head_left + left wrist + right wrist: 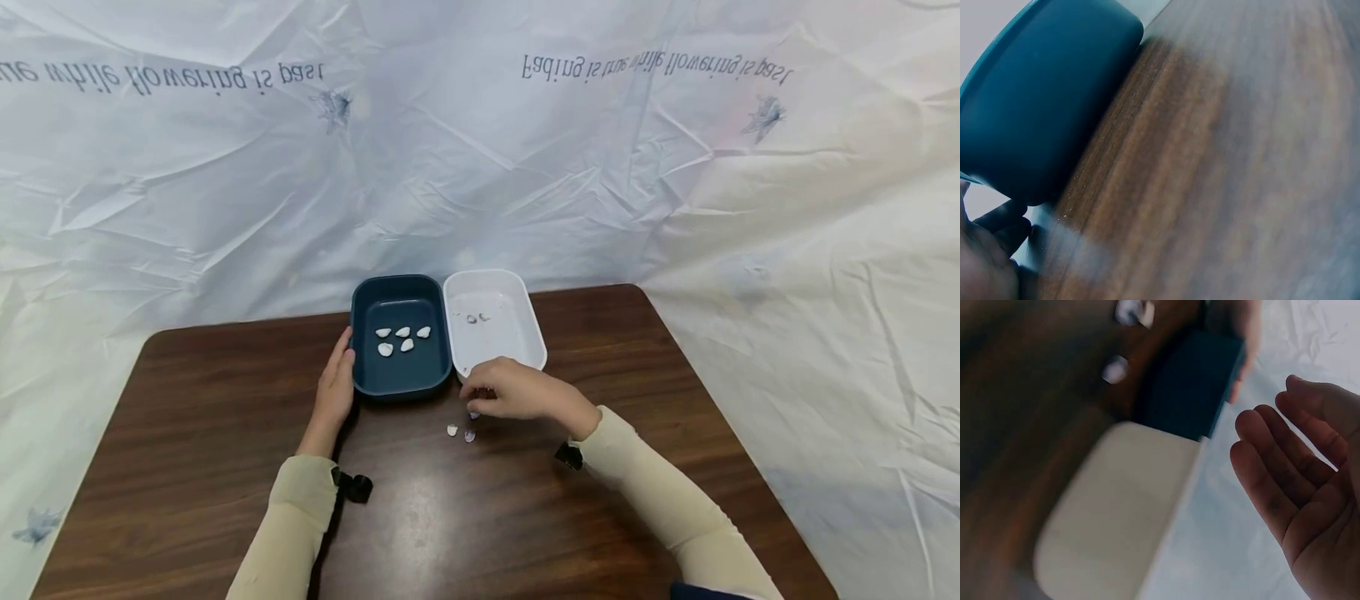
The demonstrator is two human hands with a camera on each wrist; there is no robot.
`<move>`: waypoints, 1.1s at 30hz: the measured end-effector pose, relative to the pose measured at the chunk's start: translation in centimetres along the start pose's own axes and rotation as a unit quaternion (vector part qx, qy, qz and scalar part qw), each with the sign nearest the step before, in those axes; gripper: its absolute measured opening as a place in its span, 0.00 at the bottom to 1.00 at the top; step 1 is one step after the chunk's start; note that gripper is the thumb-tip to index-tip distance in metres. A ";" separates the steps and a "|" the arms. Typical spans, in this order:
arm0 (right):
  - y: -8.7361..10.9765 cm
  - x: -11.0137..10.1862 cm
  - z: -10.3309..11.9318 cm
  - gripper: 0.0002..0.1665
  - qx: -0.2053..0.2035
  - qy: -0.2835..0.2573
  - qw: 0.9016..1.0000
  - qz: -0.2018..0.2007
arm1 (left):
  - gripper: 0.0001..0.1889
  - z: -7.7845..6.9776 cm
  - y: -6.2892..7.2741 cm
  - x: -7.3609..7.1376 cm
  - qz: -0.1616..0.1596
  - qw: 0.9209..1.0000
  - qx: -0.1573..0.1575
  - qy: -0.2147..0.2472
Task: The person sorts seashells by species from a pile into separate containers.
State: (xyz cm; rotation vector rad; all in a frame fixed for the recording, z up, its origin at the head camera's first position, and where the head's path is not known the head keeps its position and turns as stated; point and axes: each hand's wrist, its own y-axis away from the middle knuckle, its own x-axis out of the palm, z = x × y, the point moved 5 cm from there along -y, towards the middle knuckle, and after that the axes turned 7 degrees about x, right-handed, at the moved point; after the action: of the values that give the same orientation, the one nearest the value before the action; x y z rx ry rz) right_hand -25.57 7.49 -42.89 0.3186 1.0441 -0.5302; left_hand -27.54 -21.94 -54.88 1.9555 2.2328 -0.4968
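My left hand (335, 387) rests along the left side of the dark blue tray (401, 387), thumb and fingers extended against its wall. Inside that tray lie several white seashells (386, 349). To its right, side by side with it, stands a white tray (510, 333) with small brownish shells (472, 318) on its floor. Over the near edge of the white tray hovers my right hand (517, 389), its fingers loosely bent and nothing between them in the right wrist view. Just below it on the table are a white shell (452, 430) and a purplish shell (469, 436); another is partly hidden under the fingers.
Both trays stand near the far edge of the dark brown wooden table (225, 433). Behind and beside it hangs a pale, wrinkled cloth (450, 167) with printed lettering. A black strap with a small device (356, 487) sits on the left wrist.
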 end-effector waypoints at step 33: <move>0.0 8.0 -0.6 0.11 0.048 0.155 0.987 0.011 | 0.33 -0.1 0.1 0.1 0.003 1.000 -0.017 -0.001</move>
State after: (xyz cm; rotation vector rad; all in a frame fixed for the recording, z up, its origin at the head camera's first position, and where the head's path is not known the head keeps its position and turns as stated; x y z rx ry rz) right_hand -22.90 5.66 -50.18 0.5096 1.3155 -0.5219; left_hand -27.41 -21.81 -54.87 1.9420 2.2187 -0.4570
